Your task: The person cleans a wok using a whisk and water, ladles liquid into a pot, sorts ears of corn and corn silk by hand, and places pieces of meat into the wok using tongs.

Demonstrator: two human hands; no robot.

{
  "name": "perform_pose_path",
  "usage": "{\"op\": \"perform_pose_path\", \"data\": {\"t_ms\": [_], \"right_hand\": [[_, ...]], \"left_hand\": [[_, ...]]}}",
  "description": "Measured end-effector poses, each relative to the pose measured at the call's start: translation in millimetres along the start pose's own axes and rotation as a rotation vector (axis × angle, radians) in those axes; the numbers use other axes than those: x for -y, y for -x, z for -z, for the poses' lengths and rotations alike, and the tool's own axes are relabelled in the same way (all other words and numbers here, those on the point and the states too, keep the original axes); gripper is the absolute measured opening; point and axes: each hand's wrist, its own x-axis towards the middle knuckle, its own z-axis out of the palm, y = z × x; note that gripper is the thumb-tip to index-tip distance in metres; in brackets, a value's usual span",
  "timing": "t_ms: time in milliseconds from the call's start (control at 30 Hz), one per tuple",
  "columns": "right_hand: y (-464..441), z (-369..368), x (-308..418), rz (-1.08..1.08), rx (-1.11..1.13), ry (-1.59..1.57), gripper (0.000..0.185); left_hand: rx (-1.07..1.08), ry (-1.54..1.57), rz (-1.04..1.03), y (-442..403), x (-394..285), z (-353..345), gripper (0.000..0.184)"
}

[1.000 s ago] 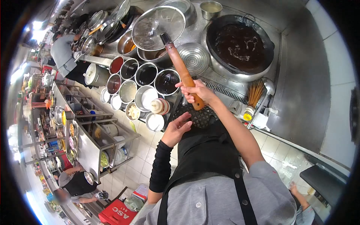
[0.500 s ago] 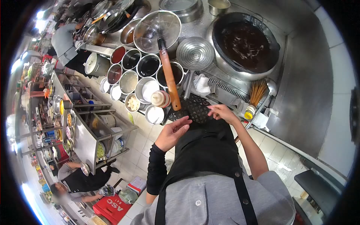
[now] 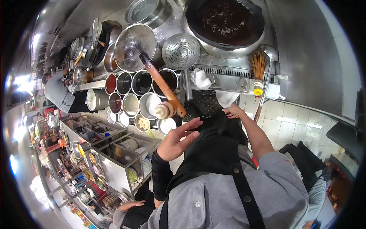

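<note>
My left hand [image 3: 178, 140] is raised in front of the black apron [image 3: 213, 147], fingers apart and holding nothing. Below the counter edge, my right hand [image 3: 233, 111] touches the lower end of a white cloth [image 3: 226, 98], its fingers closed together; whether it grips the cloth or the apron's edge is unclear. A wire strainer [image 3: 134, 45] lies over the pots, its wooden handle [image 3: 164, 84] pointing toward my left hand. Right of it sits a perforated ladle [image 3: 181, 51]. A squeeze bottle [image 3: 164, 110] stands beside the handle's end.
A wok of dark liquid [image 3: 225, 23] sits at the top. Several sauce pots [image 3: 142, 82] stand left of centre. A bamboo brush [image 3: 258, 66] and long ladle [image 3: 270, 53] lie at right. One person [image 3: 59, 91] is at far left; others are at lower left and lower right.
My right hand has let go of the strainer's wooden handle and moved right to the white cloth. The strainer now rests on the pots. The view has turned.
</note>
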Motion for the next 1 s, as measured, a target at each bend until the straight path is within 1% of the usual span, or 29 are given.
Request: {"op": "perform_pose_path", "data": {"t_ms": [33,133,167,267,300,367,400,433,467,500,533,567,600,667,700,733,800,833,933,967,1000], "right_hand": [[-13,-1,-7,0.013,-0.090,0.056,0.043],[-30,-9,-16,0.240,-0.414,0.333,0.044],[-29,-10,-20,0.277,-0.361,0.248,0.040],[-23,-26,-32,0.253,-0.339,-0.163,0.036],[-10,-35,-33,0.295,-0.332,-0.236,0.034],[19,-57,-30,0.384,-0.321,-0.372,0.032],[16,-60,-37,0.338,-0.380,-0.286,0.037],[11,-65,-45,0.333,-0.414,-0.313,0.039],[7,-69,-56,0.322,-0.446,-0.340,0.041],[4,-76,-64,0.291,-0.508,-0.274,0.037],[13,-87,-69,0.298,-0.520,-0.282,0.031],[24,-98,-75,0.276,-0.547,-0.243,0.027],[32,-109,-77,0.265,-0.574,-0.215,0.024],[37,-129,-88,0.199,-0.672,-0.131,0.022],[39,-138,-91,0.167,-0.723,-0.095,0.023],[37,-143,-97,0.212,-0.766,-0.176,0.023],[28,-155,-116,0.291,-0.856,-0.333,0.026],[18,-160,-125,0.333,-0.861,-0.460,0.022],[0,-173,-144,0.496,-0.887,-0.622,0.016],[-4,-171,-149,0.432,-0.822,-0.584,0.022],[-19,-172,-160,0.465,-0.819,-0.786,0.035]], "left_hand": [[0.027,-0.017,-0.001,6,-7,7,0.050],[0.025,-0.078,-0.142,24,-14,37,0.053],[0.029,-0.092,-0.147,31,-14,49,0.052],[0.010,-0.055,-0.210,48,-3,82,0.051],[0.016,-0.042,-0.202,53,1,93,0.051],[0.042,-0.009,-0.204,60,10,112,0.051],[0.053,0.011,-0.206,61,16,122,0.051],[0.063,0.060,-0.218,60,23,131,0.051],[0.066,0.094,-0.205,57,26,138,0.049],[0.031,0.212,-0.201,54,26,143,0.041],[0.002,0.319,-0.193,49,28,148,0.034],[-0.075,0.263,-0.295,42,36,153,0.016],[-0.184,0.329,-0.269,39,35,156,0.011],[-0.212,0.309,-0.278,38,28,169,0.016],[-0.245,0.376,-0.391,32,27,168,0.025],[-0.234,0.408,-0.401,30,24,171,0.031],[-0.161,0.450,-0.471,19,14,171,0.034],[-0.140,0.360,-0.415,17,6,171,0.035],[-0.127,0.222,-0.423,0,-2,154,0.033],[-0.087,0.168,-0.416,-4,-2,152,0.032],[-0.059,0.129,-0.430,-9,-1,147,0.031]]}}
